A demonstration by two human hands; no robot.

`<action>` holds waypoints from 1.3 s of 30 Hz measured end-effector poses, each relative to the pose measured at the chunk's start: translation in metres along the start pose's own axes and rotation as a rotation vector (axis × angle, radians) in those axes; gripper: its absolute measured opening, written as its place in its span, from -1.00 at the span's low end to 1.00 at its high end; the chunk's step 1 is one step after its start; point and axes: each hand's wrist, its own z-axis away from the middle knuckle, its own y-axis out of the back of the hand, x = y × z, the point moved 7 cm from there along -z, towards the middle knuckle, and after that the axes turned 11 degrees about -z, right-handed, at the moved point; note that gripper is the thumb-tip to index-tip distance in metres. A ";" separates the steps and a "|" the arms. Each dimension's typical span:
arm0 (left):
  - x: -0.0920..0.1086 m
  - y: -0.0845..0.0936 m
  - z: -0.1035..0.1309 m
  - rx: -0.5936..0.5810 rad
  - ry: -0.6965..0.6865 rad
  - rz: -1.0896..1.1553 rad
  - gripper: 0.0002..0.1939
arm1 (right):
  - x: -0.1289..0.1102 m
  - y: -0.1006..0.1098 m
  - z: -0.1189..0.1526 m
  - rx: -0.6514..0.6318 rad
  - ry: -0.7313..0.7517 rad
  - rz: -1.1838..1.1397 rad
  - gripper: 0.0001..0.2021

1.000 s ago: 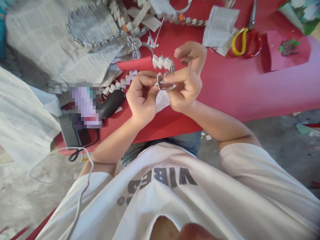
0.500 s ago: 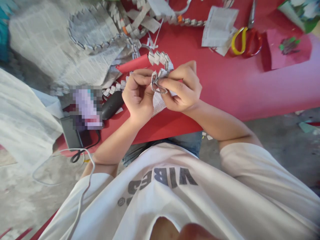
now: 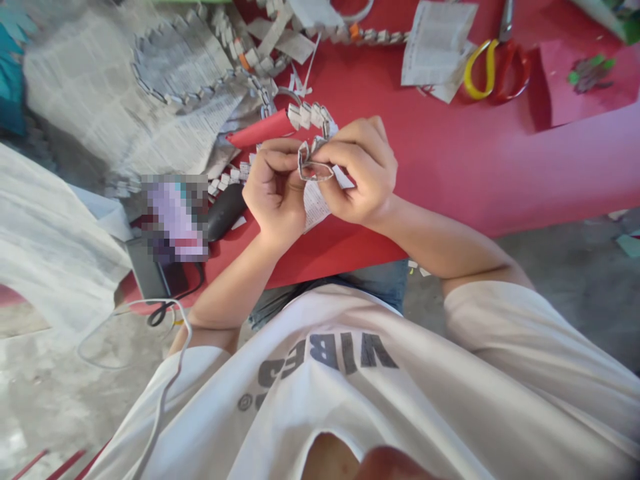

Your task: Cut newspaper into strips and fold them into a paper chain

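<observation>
Between my two hands is the near end of a folded newspaper chain (image 3: 309, 116), made of zigzag paper links. My left hand (image 3: 276, 190) pinches a folded paper strip at the chain's end from the left. From the right, my right hand (image 3: 361, 170) grips the same end with thumb and forefinger. A small loop of bent strip shows between the fingertips. The chain curves up and left, close to a rolled red paper (image 3: 260, 128). Under my hands lies a piece of printed paper (image 3: 316, 205), partly covered.
Yellow-and-red scissors (image 3: 481, 70) lie at the upper right by newspaper squares (image 3: 439, 43). More paper chain (image 3: 150, 87) and newspaper sheets (image 3: 90, 87) cover the left of the red table (image 3: 450, 153). A black rounded object (image 3: 226, 212), a blurred-out item and a white cable (image 3: 163, 400) are nearby.
The strip between my fingertips has flattened into a narrower loop, and the chain has shifted slightly left. Both hands keep their pinch. The whole view has moved a little.
</observation>
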 end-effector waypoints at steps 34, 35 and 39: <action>-0.016 0.001 -0.003 -0.155 0.149 -0.143 -0.62 | 0.029 -0.004 -0.007 -0.263 -0.299 0.042 -0.70; -0.017 0.002 -0.003 -0.149 0.154 -0.140 -0.63 | 0.031 -0.004 -0.006 -0.260 -0.299 0.035 -0.69; -0.011 0.002 -0.005 -0.146 0.049 -0.154 -0.79 | 0.037 -0.003 0.001 -0.283 -0.302 0.030 -0.69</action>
